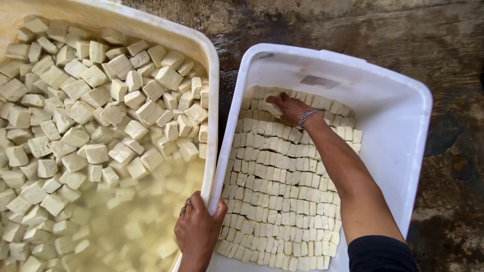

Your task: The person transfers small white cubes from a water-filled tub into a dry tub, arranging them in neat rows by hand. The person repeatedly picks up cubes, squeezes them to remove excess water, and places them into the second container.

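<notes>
Two tubs fill the frame, side by side on a wet, dark floor (353,25). The left tub (209,55) takes up the left half and holds cloudy yellowish water (141,221) with loose white blocks (101,116) heaped at all angles, thick in the upper left and thinning toward the lower middle, where some lie sunk and blurred. The right tub (403,100), white and tilted in the frame, holds blocks packed in tight rows (282,191) that cover most of its bottom; a bare strip of wall shows along its upper and right sides.

The left hand (199,229), at the bottom centre, grips the left tub's rim where the two tubs nearly touch, fingers curled over the edge, rings on two of them.

The right hand (290,108) reaches across the packed rows to the upper left of the right tub, a beaded bracelet (306,117) at the wrist. Its fingers close on one block (271,107) at the top rows. The forearm hides part of the rows beneath.
</notes>
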Action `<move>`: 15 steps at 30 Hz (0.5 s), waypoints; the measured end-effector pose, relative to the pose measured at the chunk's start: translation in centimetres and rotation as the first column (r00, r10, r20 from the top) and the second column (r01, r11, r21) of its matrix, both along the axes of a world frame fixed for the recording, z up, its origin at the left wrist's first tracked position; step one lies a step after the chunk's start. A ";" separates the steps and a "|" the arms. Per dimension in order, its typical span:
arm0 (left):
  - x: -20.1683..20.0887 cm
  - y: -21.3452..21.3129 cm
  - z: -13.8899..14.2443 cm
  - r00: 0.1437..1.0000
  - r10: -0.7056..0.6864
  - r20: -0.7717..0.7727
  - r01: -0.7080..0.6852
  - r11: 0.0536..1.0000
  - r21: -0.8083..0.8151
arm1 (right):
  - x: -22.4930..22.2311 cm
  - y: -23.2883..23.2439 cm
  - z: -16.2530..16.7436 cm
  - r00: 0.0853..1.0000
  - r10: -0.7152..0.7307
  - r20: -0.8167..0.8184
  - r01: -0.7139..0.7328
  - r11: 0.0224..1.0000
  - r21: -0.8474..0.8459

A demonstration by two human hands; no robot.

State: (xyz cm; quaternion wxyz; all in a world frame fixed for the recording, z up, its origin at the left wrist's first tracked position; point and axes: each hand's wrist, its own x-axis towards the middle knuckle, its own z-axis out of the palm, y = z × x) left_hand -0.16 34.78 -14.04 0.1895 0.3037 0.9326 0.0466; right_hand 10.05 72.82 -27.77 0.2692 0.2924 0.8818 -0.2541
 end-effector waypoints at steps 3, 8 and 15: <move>0.0 0.0 -0.1 0.998 0.025 0.053 -0.022 0.998 -0.054 | -0.3 -1.1 0.2 0.989 0.137 0.047 -0.140 0.988 0.063; 0.0 0.1 0.1 1.000 0.010 0.024 -0.009 1.000 -0.023 | 1.0 -1.7 -0.9 0.962 0.154 0.224 -0.170 0.984 0.054; -0.1 -0.1 -0.3 1.000 -0.011 0.008 0.011 1.000 0.020 | -0.3 -1.3 -5.7 0.988 0.109 -0.109 -0.107 0.994 0.022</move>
